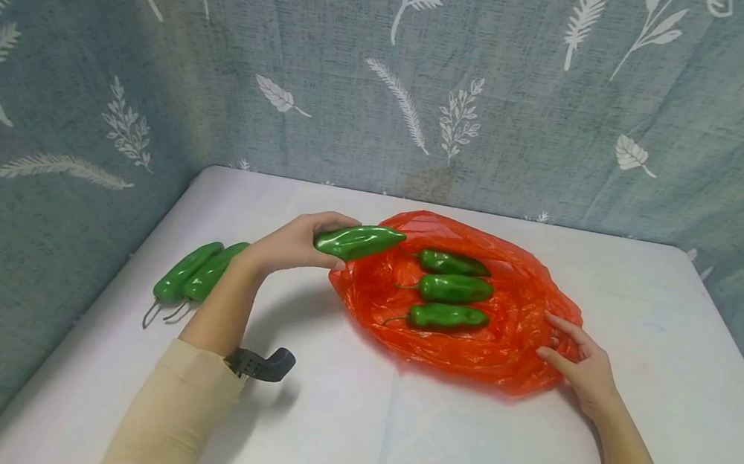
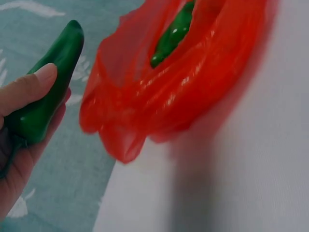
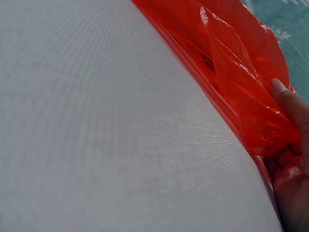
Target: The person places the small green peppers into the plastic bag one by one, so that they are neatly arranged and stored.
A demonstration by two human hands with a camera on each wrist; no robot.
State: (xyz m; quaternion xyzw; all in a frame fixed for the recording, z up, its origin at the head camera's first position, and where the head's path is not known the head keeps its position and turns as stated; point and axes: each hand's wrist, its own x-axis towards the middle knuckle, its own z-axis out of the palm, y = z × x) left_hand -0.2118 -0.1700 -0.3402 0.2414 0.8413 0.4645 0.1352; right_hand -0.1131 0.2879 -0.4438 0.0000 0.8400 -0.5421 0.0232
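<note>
My left hand (image 1: 293,243) grips a long green pepper (image 1: 359,242) above the left rim of a red plastic bag (image 1: 523,344). In the left wrist view the thumb lies across this pepper (image 2: 53,92), its stem end towards the palm. Inside the spread bag three green peppers (image 1: 455,289) lie in a row, stems to the left. My right hand (image 1: 587,368) holds the bag's right edge; the right wrist view has the thumb on the red film (image 3: 236,77) and curled fingers partly hidden behind it. Two more green peppers (image 1: 186,272) lie side by side left of the left forearm, which partly covers one.
Everything lies on a white-covered table (image 1: 325,437). A blue-green cloth with white leaf prints (image 1: 333,71) hangs along the back and the sides. The bag occupies the middle of the table.
</note>
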